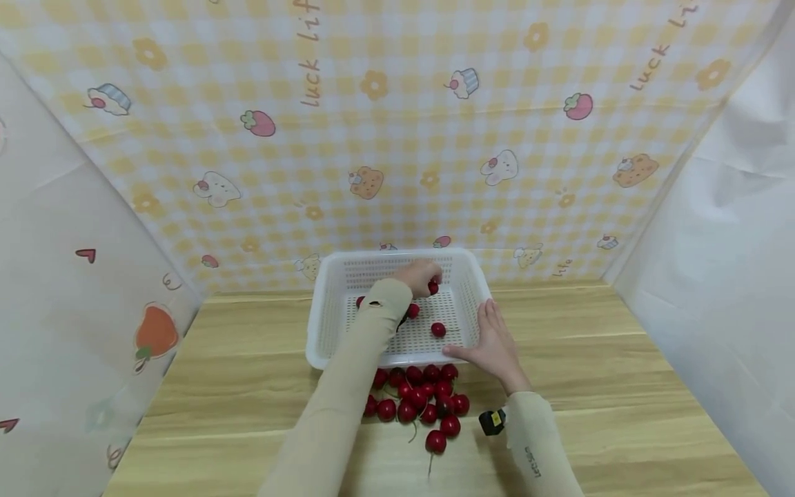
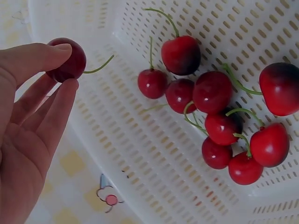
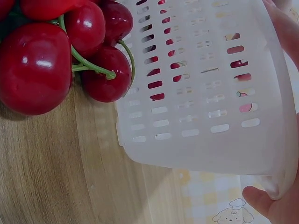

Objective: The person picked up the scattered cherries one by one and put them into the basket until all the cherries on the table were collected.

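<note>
A white perforated plastic basket (image 1: pixel 398 360) stands on the table, with several red cherries (image 2: pixel 212 92) inside. Over it, my left hand (image 1: pixel 419 276) pinches one dark red cherry (image 2: pixel 77 65) between thumb and fingertips, its green stem sticking out; the same cherry (image 1: pixel 433 288) shows in the head view. At the basket's front right corner, my right hand (image 1: pixel 493 351) holds the rim, thumb along the front and fingers along the right side. The right wrist view shows the thumb (image 3: pixel 257 199) at the rim beside the slotted wall (image 3: pixel 196 140).
A pile of cherries (image 1: pixel 417 398) lies on the wooden table (image 1: pixel 577 386) right in front of the basket, partly hidden by the left sleeve. One cherry (image 1: pixel 436 442) sits nearest the front. Behind the basket rises a yellow checked cloth (image 1: pixel 397 152). A small black device (image 1: pixel 492 422) is at the right wrist.
</note>
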A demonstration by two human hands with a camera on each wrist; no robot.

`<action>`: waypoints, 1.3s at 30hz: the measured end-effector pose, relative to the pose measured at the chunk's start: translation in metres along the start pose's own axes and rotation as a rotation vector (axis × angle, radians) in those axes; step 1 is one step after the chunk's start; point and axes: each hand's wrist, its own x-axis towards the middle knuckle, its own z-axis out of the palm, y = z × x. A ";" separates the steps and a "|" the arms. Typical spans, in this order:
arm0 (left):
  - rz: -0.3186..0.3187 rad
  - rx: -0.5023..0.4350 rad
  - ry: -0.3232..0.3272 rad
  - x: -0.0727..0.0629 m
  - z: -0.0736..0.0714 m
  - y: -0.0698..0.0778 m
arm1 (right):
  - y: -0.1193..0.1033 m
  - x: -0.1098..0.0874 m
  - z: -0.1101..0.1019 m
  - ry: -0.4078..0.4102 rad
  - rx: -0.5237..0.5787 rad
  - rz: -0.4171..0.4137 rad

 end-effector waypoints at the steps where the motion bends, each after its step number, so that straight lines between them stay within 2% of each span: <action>1: -0.017 0.005 0.003 0.000 0.001 -0.001 | 0.000 0.000 0.000 -0.001 -0.008 -0.001; 4: -0.072 -0.019 0.007 -0.001 0.003 -0.003 | -0.002 -0.001 0.001 -0.006 -0.014 -0.003; 9: -0.111 -0.067 -0.010 -0.006 0.004 -0.005 | -0.005 -0.004 0.000 -0.003 -0.016 -0.006; 21: -0.133 -0.085 -0.049 -0.009 0.009 -0.007 | -0.009 -0.008 -0.003 0.004 -0.018 -0.014; 24: -0.122 -0.090 -0.051 -0.009 0.009 -0.008 | -0.009 -0.009 -0.003 0.003 -0.012 -0.010; 28: -0.073 -0.063 -0.054 -0.011 0.008 -0.008 | -0.008 -0.008 -0.003 -0.001 -0.020 -0.004; 32: 0.000 -0.003 -0.067 -0.021 -0.002 0.000 | -0.007 -0.005 -0.003 -0.003 -0.030 -0.007; 36: 0.117 0.032 -0.058 -0.043 -0.015 0.012 | -0.005 -0.003 -0.004 -0.010 -0.042 -0.005; 39: 0.204 0.051 -0.018 -0.067 -0.023 0.022 | -0.002 -0.002 -0.005 -0.015 -0.047 -0.005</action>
